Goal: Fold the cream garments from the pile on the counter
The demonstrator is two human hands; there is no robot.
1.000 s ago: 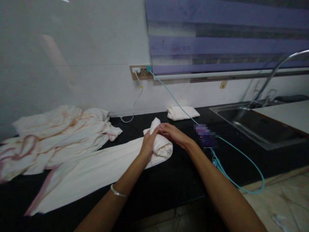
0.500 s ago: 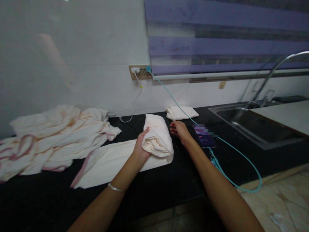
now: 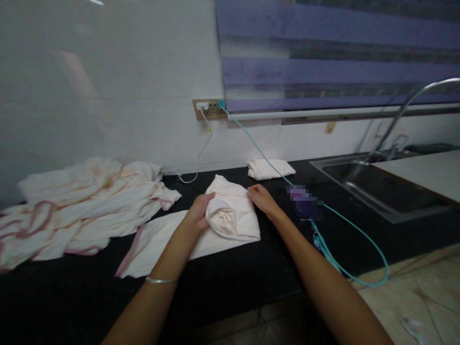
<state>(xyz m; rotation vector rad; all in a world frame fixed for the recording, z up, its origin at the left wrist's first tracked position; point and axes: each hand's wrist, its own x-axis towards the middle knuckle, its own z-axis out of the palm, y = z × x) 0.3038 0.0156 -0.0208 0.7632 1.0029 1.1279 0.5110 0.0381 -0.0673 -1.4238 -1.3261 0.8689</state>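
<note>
A cream-white cloth (image 3: 235,208), partly rolled and folded, lies on the black counter (image 3: 230,282), its flat tail with pink trim stretching to the left. My left hand (image 3: 201,211) is closed on the left side of the rolled part, thumb on top. At the right edge of the same cloth, my right hand (image 3: 261,197) has its fingertips pinched on the fabric. The inner layers of the roll show at its near end. Behind it, close to the wall, lies a small folded cloth bundle (image 3: 271,169).
Crumpled white cloths (image 3: 89,201) with pink edging are heaped at the left. On the right are a phone (image 3: 305,203), a teal cable (image 3: 373,244) looping past the counter edge, and a steel sink (image 3: 388,189) with a faucet (image 3: 398,110). A socket strip (image 3: 212,109) is on the wall.
My right hand has moved from beside the roll onto its right edge and closed there. The roll has turned and spread wider; its flat tail has shifted slightly right. My left hand moved left.
</note>
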